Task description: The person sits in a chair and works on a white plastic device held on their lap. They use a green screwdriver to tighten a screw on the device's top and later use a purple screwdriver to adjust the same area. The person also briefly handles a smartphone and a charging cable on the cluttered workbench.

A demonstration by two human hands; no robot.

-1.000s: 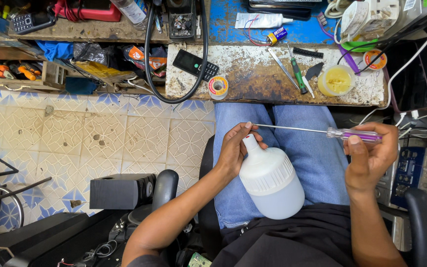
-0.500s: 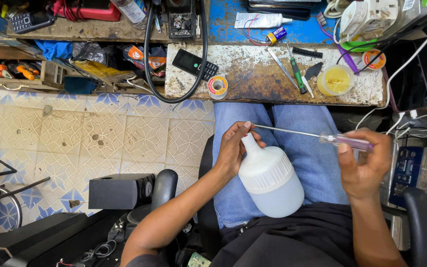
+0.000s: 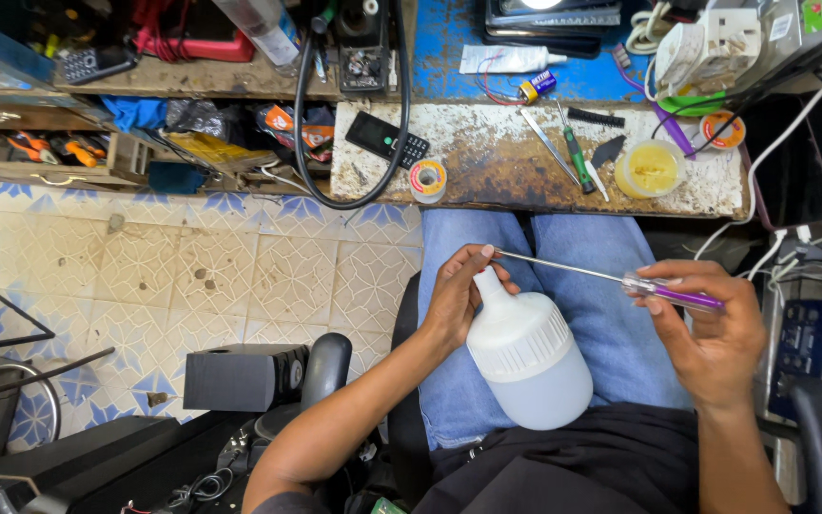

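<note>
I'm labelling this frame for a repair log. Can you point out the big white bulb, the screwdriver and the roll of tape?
white bulb (image 3: 530,357): head view, on its frosted dome.
screwdriver (image 3: 677,293): head view, on its purple handle.
roll of tape (image 3: 427,178): head view, on its rim.

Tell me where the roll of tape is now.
In the head view, the roll of tape stands at the front edge of the rusty workbench, left of centre, beside the black remote control.

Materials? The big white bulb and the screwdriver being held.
Bulb: looks like matte white plastic, with a frosted dome and ribbed collar. Screwdriver: thin shiny shaft, likely steel; translucent purple handle, probably hard plastic, in the right hand. Left hand grips the bulb's neck.
</note>
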